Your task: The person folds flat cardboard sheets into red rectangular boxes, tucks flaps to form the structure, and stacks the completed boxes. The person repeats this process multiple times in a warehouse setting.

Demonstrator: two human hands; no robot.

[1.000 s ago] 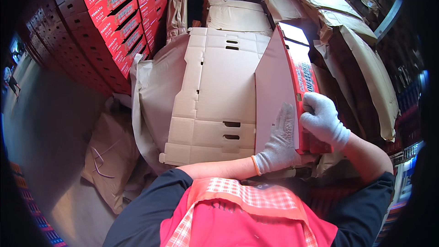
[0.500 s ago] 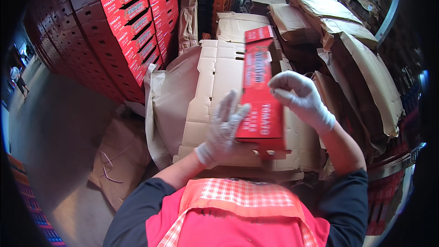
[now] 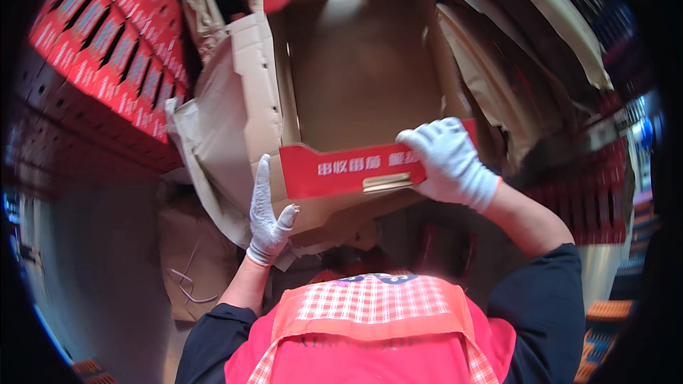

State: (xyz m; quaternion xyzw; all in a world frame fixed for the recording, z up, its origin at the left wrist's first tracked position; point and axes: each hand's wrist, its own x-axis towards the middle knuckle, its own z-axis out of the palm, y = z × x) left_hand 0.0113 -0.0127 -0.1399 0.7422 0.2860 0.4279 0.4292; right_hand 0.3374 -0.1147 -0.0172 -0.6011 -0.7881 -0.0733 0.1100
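A red cardboard tray box (image 3: pixel 320 174) lies before me with its open top up, showing a bare brown inside. My right hand (image 3: pixel 455 165), in a white knit glove, is closed over the near wall at its right end, the thumb on the rim. My left hand (image 3: pixel 269 224), gloved the same way, is open beside the near left corner, fingers stretched up and thumb apart. It holds nothing. Flat tan cardboard blanks (image 3: pixel 255 75) lie under the box and show along its left side.
Tall stacks of red boxes (image 3: pixel 107 64) stand at the left. Brown paper-wrapped bundles (image 3: pixel 491 64) lie to the right. A brown paper sheet (image 3: pixel 199 256) with a loose cord is on the floor at left. Orange crates (image 3: pixel 605 320) are at lower right.
The box has turned from its printed long side facing up to its open top facing up. My left hand has come off it, and my right hand now grips its near wall. The view has shifted.
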